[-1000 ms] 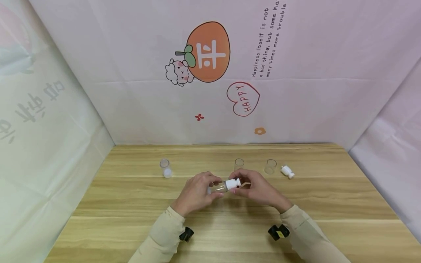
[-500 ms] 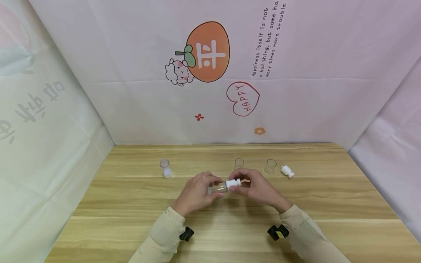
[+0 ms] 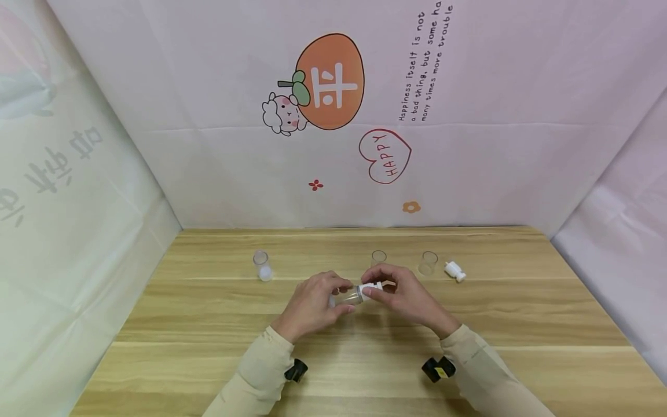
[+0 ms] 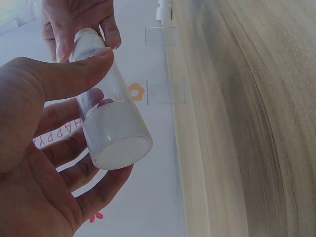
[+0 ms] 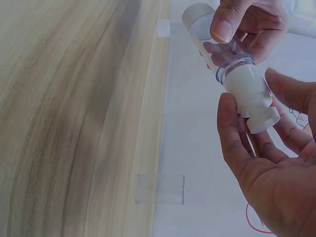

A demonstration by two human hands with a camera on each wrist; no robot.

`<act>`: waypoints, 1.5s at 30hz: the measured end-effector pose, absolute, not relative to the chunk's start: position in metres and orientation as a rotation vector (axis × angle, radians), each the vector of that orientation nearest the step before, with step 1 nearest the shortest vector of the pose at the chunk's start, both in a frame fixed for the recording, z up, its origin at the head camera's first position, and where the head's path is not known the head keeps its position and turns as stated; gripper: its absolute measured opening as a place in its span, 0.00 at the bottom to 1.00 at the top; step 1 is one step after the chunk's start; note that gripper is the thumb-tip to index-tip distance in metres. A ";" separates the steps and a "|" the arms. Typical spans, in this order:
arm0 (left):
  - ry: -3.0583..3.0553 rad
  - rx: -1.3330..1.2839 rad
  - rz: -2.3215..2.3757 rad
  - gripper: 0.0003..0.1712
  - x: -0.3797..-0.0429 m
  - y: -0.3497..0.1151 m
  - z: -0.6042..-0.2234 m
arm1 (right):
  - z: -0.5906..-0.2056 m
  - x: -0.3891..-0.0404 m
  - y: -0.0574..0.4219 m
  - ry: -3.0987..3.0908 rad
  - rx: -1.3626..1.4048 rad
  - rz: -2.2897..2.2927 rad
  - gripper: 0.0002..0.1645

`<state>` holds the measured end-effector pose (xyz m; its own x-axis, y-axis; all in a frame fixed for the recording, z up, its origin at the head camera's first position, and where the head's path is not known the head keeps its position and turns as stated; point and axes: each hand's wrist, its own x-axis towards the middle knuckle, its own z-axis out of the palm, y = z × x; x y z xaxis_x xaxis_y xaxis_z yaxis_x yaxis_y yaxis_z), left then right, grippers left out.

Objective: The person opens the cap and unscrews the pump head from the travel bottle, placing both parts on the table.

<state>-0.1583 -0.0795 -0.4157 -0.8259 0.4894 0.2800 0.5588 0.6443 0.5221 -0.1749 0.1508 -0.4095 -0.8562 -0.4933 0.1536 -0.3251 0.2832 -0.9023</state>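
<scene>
My left hand [image 3: 314,304] grips a clear bottle [image 3: 350,297] with a white base, held tilted above the table. In the left wrist view the thumb lies along one side of the bottle [image 4: 116,131] and the fingers curl round the other. At the bottle's neck sits a white pump head [image 5: 243,88], and the fingers of my right hand [image 3: 409,296] hold it. In the right wrist view the right index finger touches the pump head, while the thumb looks slightly off it. Part of the pump head is hidden by the right fingers in the head view.
Further back on the wooden table [image 3: 219,347] stand two clear caps, the middle cap [image 3: 378,258] and the right cap [image 3: 428,264]. A loose white pump head [image 3: 455,271] lies beside them. Another clear bottle with a white base [image 3: 263,267] is at the left. White cloth walls surround the table.
My right hand has turned slightly on the pump head, its thumb now lying further over it. The left hand and bottle stay almost in place.
</scene>
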 end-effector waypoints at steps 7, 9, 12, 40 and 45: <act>-2.734 -0.873 -0.933 0.20 -0.157 -0.080 -0.414 | -0.411 -0.175 0.150 2.410 -0.753 -1.627 0.12; -2.727 -0.871 -0.927 0.20 -0.157 -0.080 -0.414 | -0.410 -0.175 0.151 2.411 -0.742 -1.620 0.14; -2.718 -0.865 -0.912 0.20 -0.156 -0.080 -0.413 | -0.410 -0.175 0.152 2.428 -0.716 -1.588 0.17; -2.707 -0.838 -0.895 0.20 -0.156 -0.080 -0.414 | -0.408 -0.177 0.163 2.406 -0.802 -1.414 0.17; -2.709 -0.847 -0.917 0.20 -0.156 -0.080 -0.415 | -0.409 -0.177 0.162 2.390 -0.812 -1.432 0.17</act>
